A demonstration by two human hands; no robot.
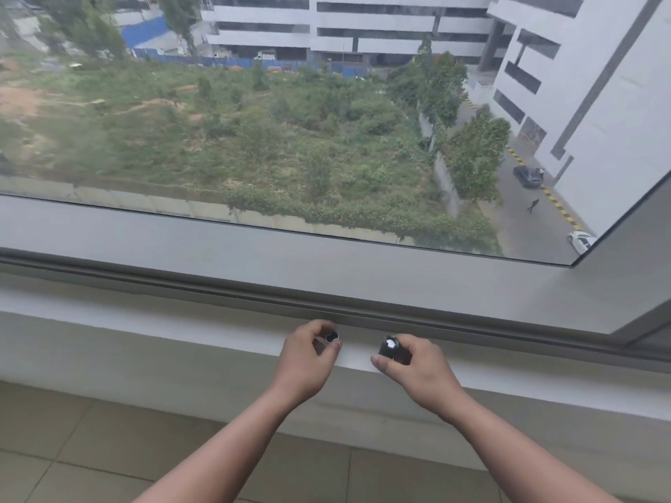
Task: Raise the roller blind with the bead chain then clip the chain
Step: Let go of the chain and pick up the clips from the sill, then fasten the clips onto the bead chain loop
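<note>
Holding a small black piece (331, 336) in left hand (308, 353), a black clip (390, 348) pinched in right hand (414, 364), both just above the sill (145, 321). Probably clipping stage; blind and chain out of view. Next: joining pieces around chain.

two bare forearms, no sleeves; left hand (306, 353), right hand (414, 364) ungloved.

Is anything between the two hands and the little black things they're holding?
No. The left hand already pinches one small black piece, and the right hand grips another black piece. No bead chain or blind shows here.
</note>
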